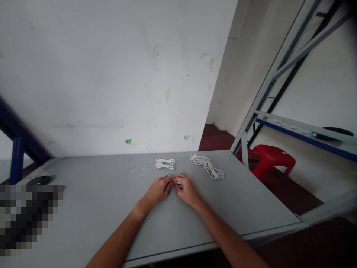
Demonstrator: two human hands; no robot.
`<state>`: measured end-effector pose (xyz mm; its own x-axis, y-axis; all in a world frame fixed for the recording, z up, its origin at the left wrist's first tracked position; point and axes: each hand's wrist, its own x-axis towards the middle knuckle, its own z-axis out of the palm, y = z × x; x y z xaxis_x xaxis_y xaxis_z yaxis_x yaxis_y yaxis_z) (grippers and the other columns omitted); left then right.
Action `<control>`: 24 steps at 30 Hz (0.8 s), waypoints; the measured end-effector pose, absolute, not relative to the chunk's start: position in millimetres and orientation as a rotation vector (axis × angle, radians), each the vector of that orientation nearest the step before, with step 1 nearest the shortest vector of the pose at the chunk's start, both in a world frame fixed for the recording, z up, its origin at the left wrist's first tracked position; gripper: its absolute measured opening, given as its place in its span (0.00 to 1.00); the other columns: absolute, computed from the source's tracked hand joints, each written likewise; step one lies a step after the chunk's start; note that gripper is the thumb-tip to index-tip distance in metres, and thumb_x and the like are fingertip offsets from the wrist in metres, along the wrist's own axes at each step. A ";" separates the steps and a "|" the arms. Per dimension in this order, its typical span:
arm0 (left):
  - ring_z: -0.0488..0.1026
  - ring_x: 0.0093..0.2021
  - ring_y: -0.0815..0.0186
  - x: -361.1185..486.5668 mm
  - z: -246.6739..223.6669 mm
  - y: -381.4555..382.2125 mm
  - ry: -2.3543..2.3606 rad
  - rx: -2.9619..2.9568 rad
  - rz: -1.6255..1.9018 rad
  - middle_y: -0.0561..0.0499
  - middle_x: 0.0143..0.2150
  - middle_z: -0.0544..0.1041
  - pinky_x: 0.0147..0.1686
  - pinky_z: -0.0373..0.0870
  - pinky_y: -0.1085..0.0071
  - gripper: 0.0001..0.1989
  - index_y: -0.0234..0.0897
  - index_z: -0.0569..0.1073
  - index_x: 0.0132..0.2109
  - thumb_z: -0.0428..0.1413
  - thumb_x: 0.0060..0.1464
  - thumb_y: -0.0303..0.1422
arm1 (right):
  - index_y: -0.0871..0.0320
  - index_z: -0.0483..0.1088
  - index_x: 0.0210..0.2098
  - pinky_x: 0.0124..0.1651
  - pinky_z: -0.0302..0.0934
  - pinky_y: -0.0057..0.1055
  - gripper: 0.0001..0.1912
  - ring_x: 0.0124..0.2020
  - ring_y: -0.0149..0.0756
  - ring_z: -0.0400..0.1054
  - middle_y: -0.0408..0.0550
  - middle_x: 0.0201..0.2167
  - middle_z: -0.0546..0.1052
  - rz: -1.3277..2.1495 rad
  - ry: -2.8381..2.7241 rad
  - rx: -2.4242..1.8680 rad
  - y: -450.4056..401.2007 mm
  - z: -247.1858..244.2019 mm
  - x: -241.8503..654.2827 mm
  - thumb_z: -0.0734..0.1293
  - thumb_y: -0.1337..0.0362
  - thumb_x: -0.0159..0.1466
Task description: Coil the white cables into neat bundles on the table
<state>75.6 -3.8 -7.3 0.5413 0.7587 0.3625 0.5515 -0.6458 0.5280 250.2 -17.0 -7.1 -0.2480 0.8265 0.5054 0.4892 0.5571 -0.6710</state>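
My left hand [161, 190] and my right hand [186, 188] meet at the middle of the grey table, fingertips touching. Both have closed fingers round a small white cable bundle [178, 184], mostly hidden by them. Just beyond my hands lies a coiled white cable [165, 163]. To the right of it is a pile of bundled white cables [206, 165]. Several short thin white ties [138, 169] are scattered to the left of the coiled cable.
A black mouse-like object [39, 180] lies at the table's left, beside a pixelated area. A white wall [111, 82] rises behind the table. On the right are a metal frame [267, 89] and a red stool [269, 160] on the floor.
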 end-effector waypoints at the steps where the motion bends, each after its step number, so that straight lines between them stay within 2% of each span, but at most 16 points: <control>1: 0.71 0.32 0.65 76.1 -6.8 -3.7 1.074 2.420 0.825 0.50 0.33 0.75 0.35 0.64 0.70 0.10 0.39 0.69 0.37 0.45 0.65 0.31 | 0.59 0.75 0.33 0.45 0.64 0.34 0.13 0.40 0.39 0.69 0.49 0.36 0.78 0.478 -1.902 -1.073 -17.0 -7.3 250.2 0.63 0.79 0.56; 10: 0.73 0.35 0.63 83.5 -6.0 -3.5 1.186 2.450 0.793 0.47 0.36 0.76 0.37 0.65 0.69 0.10 0.38 0.71 0.38 0.46 0.64 0.29 | 0.60 0.70 0.39 0.44 0.64 0.33 0.16 0.40 0.38 0.71 0.50 0.38 0.76 0.490 -1.917 -1.133 -17.7 -10.2 248.7 0.61 0.81 0.55; 16: 0.69 0.30 0.65 80.9 -8.5 -2.5 1.187 2.397 0.839 0.49 0.30 0.74 0.32 0.62 0.71 0.11 0.38 0.70 0.32 0.47 0.61 0.27 | 0.58 0.70 0.30 0.40 0.61 0.29 0.12 0.36 0.36 0.68 0.47 0.33 0.75 0.291 -2.041 -1.213 -19.0 -9.0 246.8 0.60 0.79 0.59; 24: 0.68 0.30 0.65 79.2 -8.6 -5.3 1.182 2.372 0.880 0.50 0.29 0.73 0.33 0.61 0.71 0.11 0.38 0.69 0.31 0.45 0.61 0.26 | 0.57 0.67 0.25 0.36 0.57 0.29 0.11 0.32 0.37 0.67 0.47 0.28 0.74 0.193 -1.979 -1.262 -17.1 -14.9 244.5 0.62 0.78 0.58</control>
<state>79.2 -5.3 -8.6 0.4600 0.8050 0.3745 0.5895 -0.5924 0.5492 244.5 -17.1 -14.9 -0.2167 0.8261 0.5202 0.7104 0.4989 -0.4964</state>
